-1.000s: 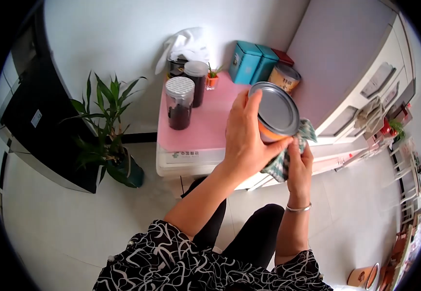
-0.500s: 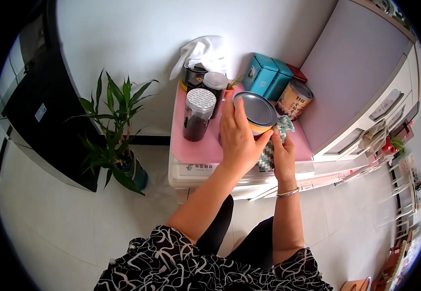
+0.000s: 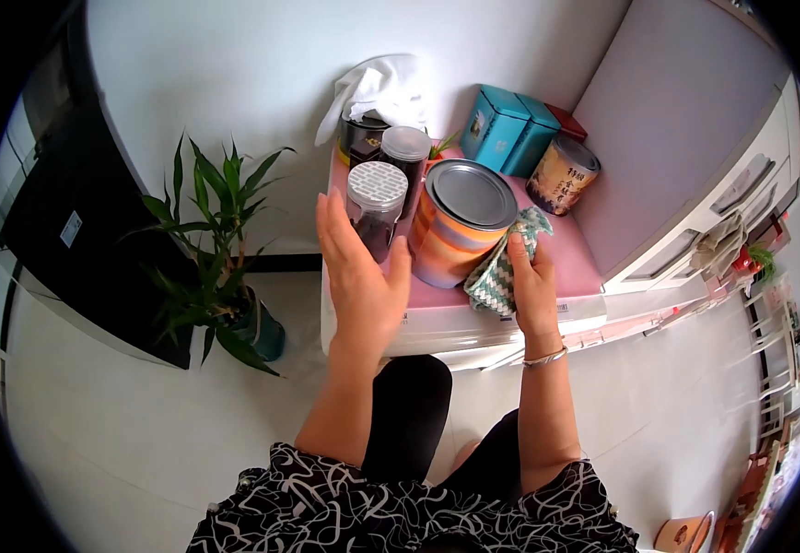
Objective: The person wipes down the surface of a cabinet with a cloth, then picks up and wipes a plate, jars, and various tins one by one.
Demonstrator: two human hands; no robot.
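Note:
My left hand (image 3: pixel 363 281) is open, fingers stretched up, in front of a clear jar (image 3: pixel 377 207) with a white patterned lid and dark contents. Whether it touches the jar I cannot tell. A green-and-white cloth (image 3: pixel 494 279) is gripped in my right hand (image 3: pixel 533 281). Between the hands stands a large orange, striped tin (image 3: pixel 446 241) with a grey lid, upright on the pink cabinet top (image 3: pixel 570 253). The cloth lies against or close to the tin's right side. Behind the patterned-lid jar is a second jar (image 3: pixel 405 157) with a translucent lid.
A white cloth (image 3: pixel 381 88) drapes over a dark tin (image 3: pixel 360 143) by the wall. Teal boxes (image 3: pixel 495 124), a red box (image 3: pixel 566 124) and a smaller lettered tin (image 3: pixel 561 177) stand at the back right, beside a tall white cabinet (image 3: pixel 676 138). A potted plant (image 3: pixel 225 249) stands left.
My left hand has come off the large tin and moved left to the patterned-lid jar. My right hand still holds the cloth beside the tin. The view has shifted slightly.

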